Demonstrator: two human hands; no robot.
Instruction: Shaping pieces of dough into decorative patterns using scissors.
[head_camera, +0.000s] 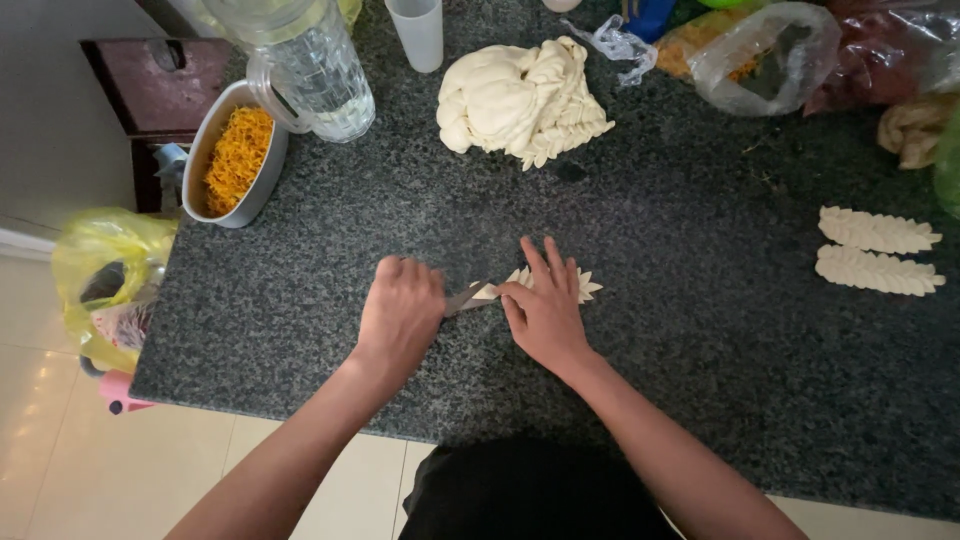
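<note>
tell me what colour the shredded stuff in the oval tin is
Orange-yellow, the shreds fill the grey oval tin at the counter's left edge; head view.

At the far right of the counter (700, 330) lies a clear plastic bag (765, 55), rumpled, with something orange and dark inside. Just right of it, against the far edge, sits a dark red packet (880, 55), shiny and crinkled. A small scrap of clear wrap (620, 42) lies left of the bag. Off the counter's left end, near the floor, hangs a yellow plastic bag (105, 270), open at the top. No labels, signs or screens show.
</note>
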